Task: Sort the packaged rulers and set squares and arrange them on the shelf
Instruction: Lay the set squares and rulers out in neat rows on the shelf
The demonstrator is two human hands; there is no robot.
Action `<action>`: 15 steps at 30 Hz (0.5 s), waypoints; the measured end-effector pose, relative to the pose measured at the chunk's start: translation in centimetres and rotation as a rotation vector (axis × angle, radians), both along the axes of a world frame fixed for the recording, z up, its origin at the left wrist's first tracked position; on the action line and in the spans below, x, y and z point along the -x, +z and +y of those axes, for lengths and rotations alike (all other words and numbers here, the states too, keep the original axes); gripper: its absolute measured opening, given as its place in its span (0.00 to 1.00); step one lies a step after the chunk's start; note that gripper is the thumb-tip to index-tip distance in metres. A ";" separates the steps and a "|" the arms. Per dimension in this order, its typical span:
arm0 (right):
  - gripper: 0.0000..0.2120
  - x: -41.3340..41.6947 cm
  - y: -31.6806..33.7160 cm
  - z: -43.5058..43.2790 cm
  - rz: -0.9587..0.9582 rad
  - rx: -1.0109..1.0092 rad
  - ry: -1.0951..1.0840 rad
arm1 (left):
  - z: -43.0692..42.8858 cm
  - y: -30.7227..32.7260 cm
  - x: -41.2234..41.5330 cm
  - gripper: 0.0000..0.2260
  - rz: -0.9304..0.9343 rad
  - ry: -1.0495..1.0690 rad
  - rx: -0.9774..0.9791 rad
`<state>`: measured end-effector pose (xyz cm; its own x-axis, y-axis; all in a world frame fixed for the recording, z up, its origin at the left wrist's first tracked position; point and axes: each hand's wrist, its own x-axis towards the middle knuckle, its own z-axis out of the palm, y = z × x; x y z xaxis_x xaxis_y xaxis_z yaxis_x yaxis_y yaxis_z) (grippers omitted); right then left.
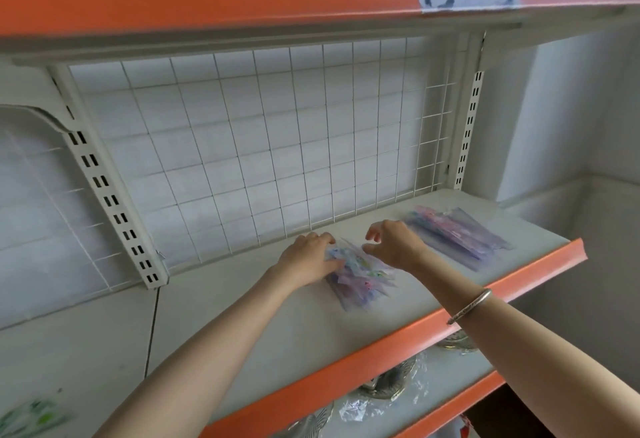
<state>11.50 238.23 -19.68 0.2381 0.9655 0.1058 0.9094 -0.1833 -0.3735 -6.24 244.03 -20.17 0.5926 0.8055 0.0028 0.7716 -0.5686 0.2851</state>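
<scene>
Head view, sorting partly done. Two groups of packets already lie on the white shelf: a tidy stack of long purple-tinted packets towards the right end, and well apart from it a looser pile at the middle, its packets fanned and crooked. The left hand holds the pile's left edge, fingers curled over the far side and thumb on the near side. The right hand hovers over the pile's right side with fingers loosely spread, gripping nothing; contact cannot be told. Left to do, by judgement: squaring the pile, and placing the green packets blurred at lower left
</scene>
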 end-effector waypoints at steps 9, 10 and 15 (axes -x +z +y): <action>0.32 -1.6 -0.7 1.0 0.043 0.213 0.172 | -0.8 -0.2 -1.7 0.35 0.005 0.200 0.142; 0.32 -1.7 -0.8 1.1 0.039 0.237 0.203 | -1.0 -0.2 -1.9 0.37 -0.003 0.238 0.166; 0.29 -1.8 -0.8 0.9 0.009 0.268 0.327 | -2.2 -0.4 -2.2 0.39 -0.054 0.393 0.275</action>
